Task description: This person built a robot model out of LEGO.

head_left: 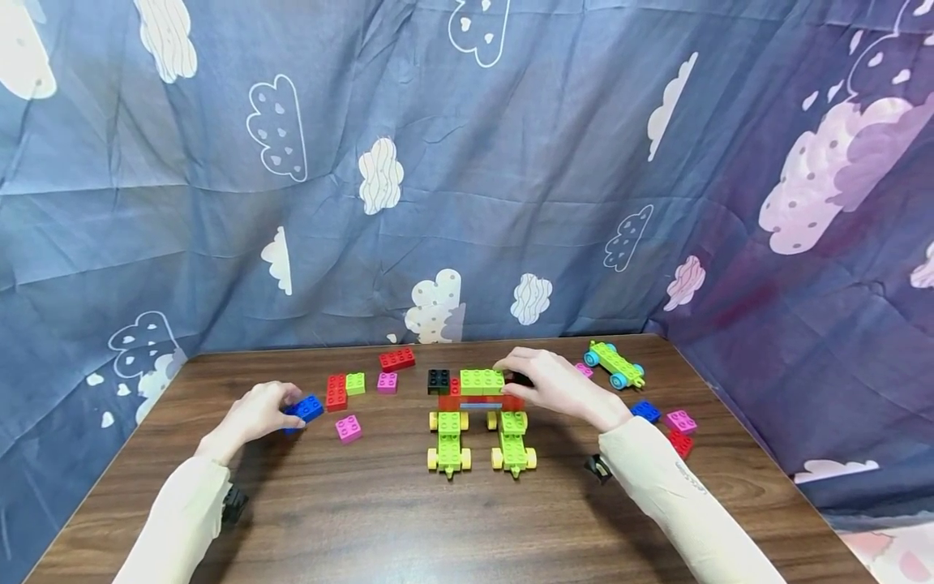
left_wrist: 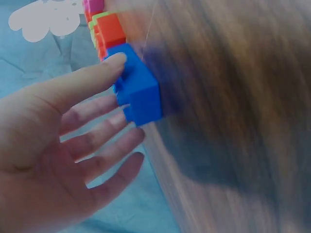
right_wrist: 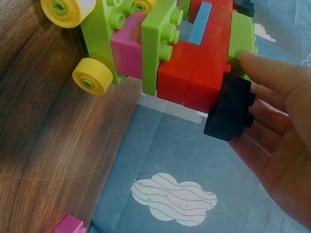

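My left hand [head_left: 255,415] holds a blue brick [left_wrist: 141,94] on the left of the table, with the thumb against its side and the other fingers around its studded side. A vehicle built of toy bricks stands in the middle on lime wheeled bases [head_left: 449,456] with yellow wheels. Red bricks [right_wrist: 189,77] span its upper part, with a light-blue strip [right_wrist: 199,24] beside them. My right hand [head_left: 558,385] grips a lime brick [head_left: 481,381] on top, its thumb on the near side. Black bricks [right_wrist: 229,109] sit at the ends; the fingers partly hide the right one.
Red [head_left: 336,392], lime [head_left: 355,384] and pink [head_left: 349,428] bricks lie near my left hand. Another red brick [head_left: 397,359] is farther back. At right are a lime wheeled base [head_left: 614,365] with blue wheels and several loose bricks [head_left: 682,421]. A patterned curtain [head_left: 467,203] hangs behind.
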A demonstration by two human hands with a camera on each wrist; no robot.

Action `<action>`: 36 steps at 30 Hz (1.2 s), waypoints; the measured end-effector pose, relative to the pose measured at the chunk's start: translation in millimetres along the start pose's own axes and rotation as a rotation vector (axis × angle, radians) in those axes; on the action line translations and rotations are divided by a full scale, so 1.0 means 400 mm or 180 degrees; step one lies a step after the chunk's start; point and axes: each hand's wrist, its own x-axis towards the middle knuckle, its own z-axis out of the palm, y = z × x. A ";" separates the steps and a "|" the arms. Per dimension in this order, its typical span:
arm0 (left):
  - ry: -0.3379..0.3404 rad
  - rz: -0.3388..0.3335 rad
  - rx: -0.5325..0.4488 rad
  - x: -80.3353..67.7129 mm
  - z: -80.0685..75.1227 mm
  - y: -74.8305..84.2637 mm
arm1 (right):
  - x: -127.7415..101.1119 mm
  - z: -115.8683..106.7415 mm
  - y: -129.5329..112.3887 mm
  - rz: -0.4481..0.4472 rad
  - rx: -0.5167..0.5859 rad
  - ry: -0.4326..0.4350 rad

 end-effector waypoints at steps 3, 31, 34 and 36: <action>-0.0092 -0.0128 0.0017 -0.010 -0.010 -0.010 | 0.000 0.000 -0.001 -0.0014 -0.0011 0.0001; 0.0210 -0.0195 -0.0185 -0.024 -0.030 -0.052 | 0.002 0.003 0.001 0.0021 0.0040 -0.0052; 0.0330 -0.0214 -0.0191 -0.018 -0.039 -0.045 | 0.002 0.002 0.000 0.0027 0.0051 -0.0032; 0.0416 -0.0223 -0.0208 -0.014 -0.049 -0.033 | 0.002 0.002 -0.002 0.0029 0.0060 -0.0030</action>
